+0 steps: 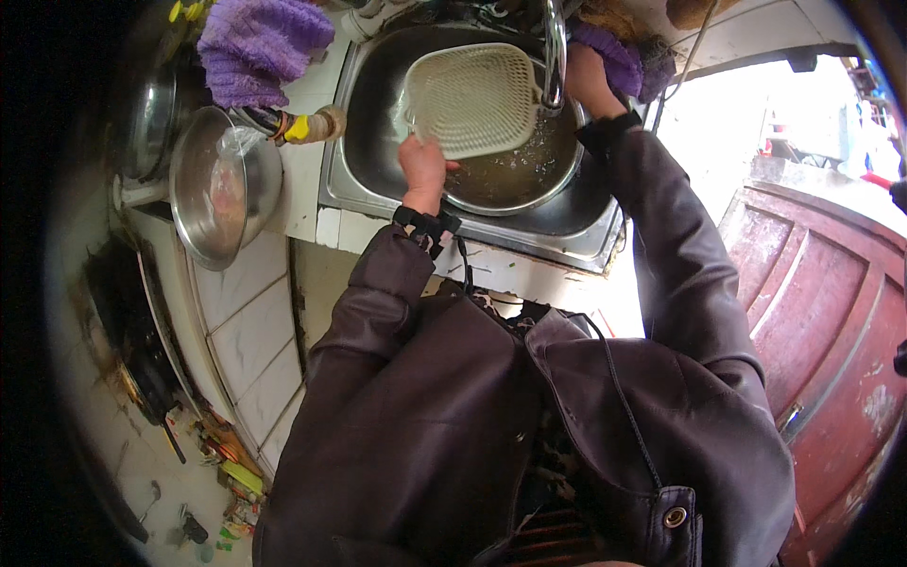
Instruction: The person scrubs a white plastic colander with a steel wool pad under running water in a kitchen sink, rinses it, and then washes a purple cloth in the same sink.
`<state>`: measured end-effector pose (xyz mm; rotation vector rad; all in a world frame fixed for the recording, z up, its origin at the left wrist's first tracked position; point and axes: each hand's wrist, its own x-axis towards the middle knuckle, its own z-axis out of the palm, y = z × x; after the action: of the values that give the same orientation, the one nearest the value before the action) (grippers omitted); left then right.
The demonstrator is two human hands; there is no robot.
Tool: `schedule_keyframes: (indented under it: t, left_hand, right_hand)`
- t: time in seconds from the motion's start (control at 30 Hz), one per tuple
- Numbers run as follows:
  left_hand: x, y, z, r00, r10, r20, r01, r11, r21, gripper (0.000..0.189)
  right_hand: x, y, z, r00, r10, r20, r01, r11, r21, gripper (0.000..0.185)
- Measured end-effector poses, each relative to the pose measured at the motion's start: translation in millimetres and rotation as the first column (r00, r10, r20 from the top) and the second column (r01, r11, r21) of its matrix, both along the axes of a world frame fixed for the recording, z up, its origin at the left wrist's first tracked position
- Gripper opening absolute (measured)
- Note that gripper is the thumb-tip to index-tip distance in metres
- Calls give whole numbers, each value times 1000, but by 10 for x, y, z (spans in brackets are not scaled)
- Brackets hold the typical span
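Note:
My left hand (423,170) grips the near left edge of a pale plastic basket (471,99), which is tilted over a round metal basin (517,205) of water in the stainless steel sink (375,170). Drops and bubbles show on the water beside the basket. The chrome faucet (555,57) comes down at the basket's right edge. My right hand (589,78) is at the sink's far right, by a purple cloth (615,57); its fingers are hidden, so whether it holds anything cannot be told.
Left of the sink, a metal bowl (262,173) with a plastic bag (225,184) leans at the counter's edge. Above it are a purple fluffy cloth (262,49) and a brush-like tool with a yellow band (301,129). A red door (822,305) stands at the right.

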<state>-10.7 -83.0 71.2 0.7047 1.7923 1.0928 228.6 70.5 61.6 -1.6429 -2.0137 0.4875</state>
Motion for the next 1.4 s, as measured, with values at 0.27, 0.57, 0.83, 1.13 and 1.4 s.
schedule_keyframes:
  t: [0.27,0.57,0.83,1.13,1.4]
  left_hand:
    - [292,-181,201,909,-172,379,276,932,-237,25]
    - [501,-309,276,800,-283,528,455,860,-229,28]
    - [841,-64,170,726,-383,571,572,797,-193,27]
    - [248,156,119,912,-262,316,262,964,40,22]
    - [-77,-181,328,880,113,461,-10,976,-219,43]
  right_hand:
    - [311,8,124,908,79,412,-154,976,152,13]
    - [590,-1226,780,732,-413,-541,-156,672,-724,56]
    - [705,-1619,824,450,-484,-751,-275,724,-632,53]
    - [147,-1236,311,246,-546,-801,-502,635,-587,41]
    - [-185,-1443,177,885,110,-452,-192,972,-139,67]
